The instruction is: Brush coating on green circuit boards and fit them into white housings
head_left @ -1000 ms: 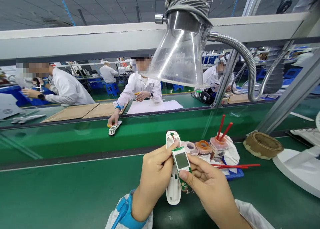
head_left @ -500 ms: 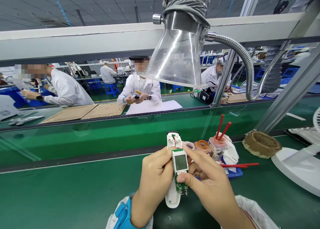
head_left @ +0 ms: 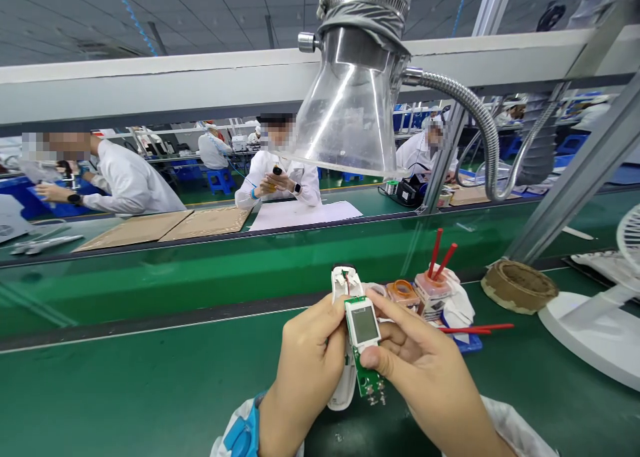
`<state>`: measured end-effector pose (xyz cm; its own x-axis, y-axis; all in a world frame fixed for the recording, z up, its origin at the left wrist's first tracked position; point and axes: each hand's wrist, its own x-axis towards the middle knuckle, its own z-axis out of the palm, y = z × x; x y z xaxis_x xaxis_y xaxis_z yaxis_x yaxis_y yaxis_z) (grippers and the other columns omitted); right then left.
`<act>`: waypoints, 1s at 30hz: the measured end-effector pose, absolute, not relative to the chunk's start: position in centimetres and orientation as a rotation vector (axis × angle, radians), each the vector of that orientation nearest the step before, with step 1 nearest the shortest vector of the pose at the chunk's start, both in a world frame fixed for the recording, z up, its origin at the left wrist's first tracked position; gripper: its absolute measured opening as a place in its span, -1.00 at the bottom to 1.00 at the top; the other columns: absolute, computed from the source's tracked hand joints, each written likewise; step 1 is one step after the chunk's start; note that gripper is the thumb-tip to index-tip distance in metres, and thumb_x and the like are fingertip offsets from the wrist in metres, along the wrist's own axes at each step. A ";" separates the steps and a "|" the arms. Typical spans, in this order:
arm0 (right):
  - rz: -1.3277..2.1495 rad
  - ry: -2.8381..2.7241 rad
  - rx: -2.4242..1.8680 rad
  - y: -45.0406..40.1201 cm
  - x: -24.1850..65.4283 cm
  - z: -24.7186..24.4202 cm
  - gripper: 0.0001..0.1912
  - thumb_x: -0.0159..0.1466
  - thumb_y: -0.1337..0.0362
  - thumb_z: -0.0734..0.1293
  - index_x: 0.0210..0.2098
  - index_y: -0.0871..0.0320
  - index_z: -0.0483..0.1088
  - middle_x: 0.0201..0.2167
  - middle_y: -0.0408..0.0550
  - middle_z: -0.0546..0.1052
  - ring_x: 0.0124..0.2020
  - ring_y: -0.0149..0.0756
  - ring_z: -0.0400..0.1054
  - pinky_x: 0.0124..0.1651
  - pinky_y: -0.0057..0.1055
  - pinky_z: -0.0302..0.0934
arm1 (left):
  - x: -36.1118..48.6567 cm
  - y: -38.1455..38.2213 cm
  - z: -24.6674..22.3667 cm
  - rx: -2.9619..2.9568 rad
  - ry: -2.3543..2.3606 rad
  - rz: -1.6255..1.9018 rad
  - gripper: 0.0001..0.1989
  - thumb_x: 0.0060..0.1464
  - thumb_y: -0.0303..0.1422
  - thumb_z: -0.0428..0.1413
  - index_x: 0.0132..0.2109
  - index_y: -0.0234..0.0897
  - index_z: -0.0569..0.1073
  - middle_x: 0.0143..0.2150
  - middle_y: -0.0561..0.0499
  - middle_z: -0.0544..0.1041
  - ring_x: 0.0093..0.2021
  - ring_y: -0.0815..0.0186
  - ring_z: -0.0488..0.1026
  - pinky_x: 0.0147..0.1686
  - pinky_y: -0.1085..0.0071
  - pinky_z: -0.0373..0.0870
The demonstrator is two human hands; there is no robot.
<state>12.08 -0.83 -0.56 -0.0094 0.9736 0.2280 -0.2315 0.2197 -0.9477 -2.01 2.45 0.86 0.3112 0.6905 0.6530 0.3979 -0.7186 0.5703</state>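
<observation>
My left hand [head_left: 313, 357] is closed round a long white plastic housing [head_left: 343, 392], whose open inside shows a red wire near the top. Its thumb also rests at the upper left of a green circuit board [head_left: 369, 380] that carries a small grey display [head_left: 365, 325] in a white frame. My right hand [head_left: 425, 364] pinches this board between thumb and fingers along its right side. The board sits over the housing, tilted, with its lower end sticking out to the right. Metal contacts show at that lower end. My fingers hide much of the housing's middle.
Beyond my right hand stand small jars [head_left: 404, 294], a container with red sticks [head_left: 434, 287], a brown ring-shaped tub [head_left: 520, 285] and a white fan [head_left: 590, 324]. A clear extraction hood [head_left: 350, 120] hangs above. Across the green divider [head_left: 200, 270], a co-worker [head_left: 285, 170] handles a small object.
The circuit board's lower end has swung right, away from the housing, and more of the board shows. My right hand has shifted slightly right. The whole view has drifted a little.
</observation>
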 end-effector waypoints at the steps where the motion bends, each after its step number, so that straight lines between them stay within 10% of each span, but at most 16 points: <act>1: 1.121 -1.188 -0.856 -0.9 12.1 -0.6 -0.51 0.08 0.29 0.46 -0.01 -0.19 0.38 -0.05 -0.11 0.38 -0.26 -0.33 0.40 -0.24 -0.44 0.42 | -2.0 2.4 0.9 2.292 0.974 1.378 -0.61 0.09 -0.64 -0.09 -0.09 -0.20 0.50 -0.21 0.03 0.56 -0.29 0.40 0.47 -0.28 0.56 0.36; 13: 1.059 -1.177 -0.814 -1.5 11.6 -1.1 -0.49 0.10 0.37 0.44 0.03 -0.06 0.35 -0.33 -0.10 0.54 -0.35 -0.31 0.44 -0.30 -0.44 0.41 | -2.2 1.5 1.0 2.463 1.057 1.469 -0.64 0.12 -0.61 -0.09 -0.03 -0.24 0.43 -0.12 0.00 0.53 -0.15 0.41 0.49 -0.23 0.61 0.38; 30: 1.093 -1.127 -0.700 -1.4 11.3 0.0 -0.52 0.09 0.44 0.43 -0.05 -0.13 0.40 -0.17 -0.14 0.53 -0.25 -0.36 0.46 -0.22 -0.56 0.41 | -2.1 1.0 0.8 2.571 1.059 1.412 -0.59 0.13 -0.61 -0.11 0.08 -0.28 0.35 0.06 -0.10 0.45 -0.01 0.35 0.43 -0.10 0.56 0.36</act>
<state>11.29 -1.40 -0.02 0.0432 0.9354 0.3510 -0.3223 0.3456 -0.8813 -2.09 0.99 0.76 0.3593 0.5702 0.7388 0.5493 -0.7692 0.3265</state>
